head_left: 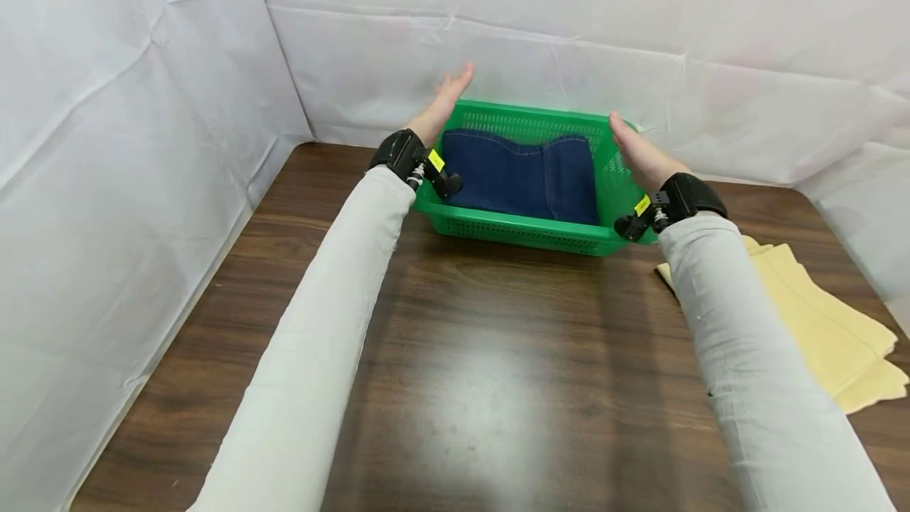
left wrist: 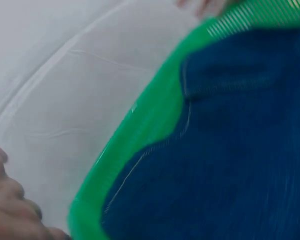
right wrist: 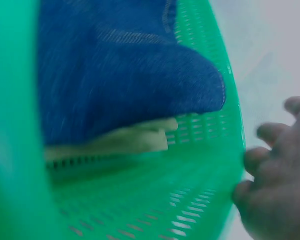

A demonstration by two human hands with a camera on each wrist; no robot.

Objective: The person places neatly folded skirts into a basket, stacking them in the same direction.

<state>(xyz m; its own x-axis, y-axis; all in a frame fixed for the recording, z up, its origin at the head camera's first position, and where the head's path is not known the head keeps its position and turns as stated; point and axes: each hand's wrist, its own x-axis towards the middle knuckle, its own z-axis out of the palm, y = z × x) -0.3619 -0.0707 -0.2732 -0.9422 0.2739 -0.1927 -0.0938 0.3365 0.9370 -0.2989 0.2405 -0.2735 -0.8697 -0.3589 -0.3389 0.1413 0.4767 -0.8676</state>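
A green plastic basket (head_left: pixel 522 237) with slotted walls stands on the table near the back wall. Folded dark blue denim (head_left: pixel 505 172) lies inside it, with stitched edges showing. In the right wrist view, a pale yellowish cloth (right wrist: pixel 125 141) peeks out beneath the denim. My left hand (head_left: pixel 442 105) is at the basket's left end, fingers extended, holding nothing. At the right end is my right hand (head_left: pixel 640 155), its fingers loosely extended just outside the rim, also holding nothing. Whether either hand touches the rim I cannot tell.
Folded yellow cloth (head_left: pixel 817 322) lies on the brown wooden table (head_left: pixel 490 354) at the right, partly behind my right sleeve. White sheeting (head_left: pixel 498 46) hangs at the back, close behind the basket, and more covers the left and right sides.
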